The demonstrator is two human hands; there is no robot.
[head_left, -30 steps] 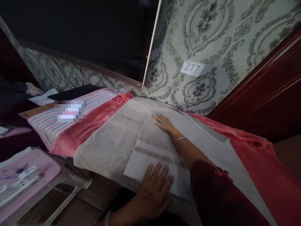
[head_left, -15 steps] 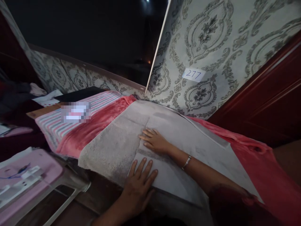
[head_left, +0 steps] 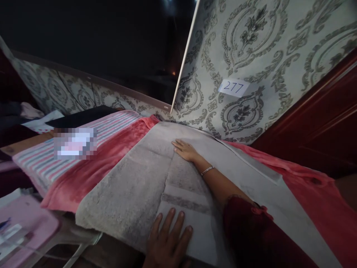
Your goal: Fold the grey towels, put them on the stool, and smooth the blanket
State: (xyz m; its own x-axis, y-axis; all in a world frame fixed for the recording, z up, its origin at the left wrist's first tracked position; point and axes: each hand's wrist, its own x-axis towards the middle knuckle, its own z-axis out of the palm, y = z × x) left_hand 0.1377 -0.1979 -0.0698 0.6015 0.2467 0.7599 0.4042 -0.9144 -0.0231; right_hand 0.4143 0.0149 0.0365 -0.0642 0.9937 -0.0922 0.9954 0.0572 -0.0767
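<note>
A grey towel point(head_left: 131, 186) lies spread over a red blanket point(head_left: 92, 167), with one part folded over onto itself. My right hand point(head_left: 185, 150) lies flat with fingers stretched out on the far end of the folded part, a bangle on its wrist. My left hand point(head_left: 167, 242) presses flat on the near end of the fold, by the towel's woven band, fingers apart. Neither hand holds anything.
A striped pink cloth point(head_left: 41, 156) lies left of the blanket. A pink plastic stool point(head_left: 25, 227) stands at the lower left. Patterned wallpaper with a paper label "277" point(head_left: 233, 88) rises behind, a dark red wooden panel point(head_left: 320, 123) at the right, a dark window above.
My right hand has slid back along the fold toward the far end, after moving near half a second ago. My left hand stays flat on the near end. The view has shifted slightly.
</note>
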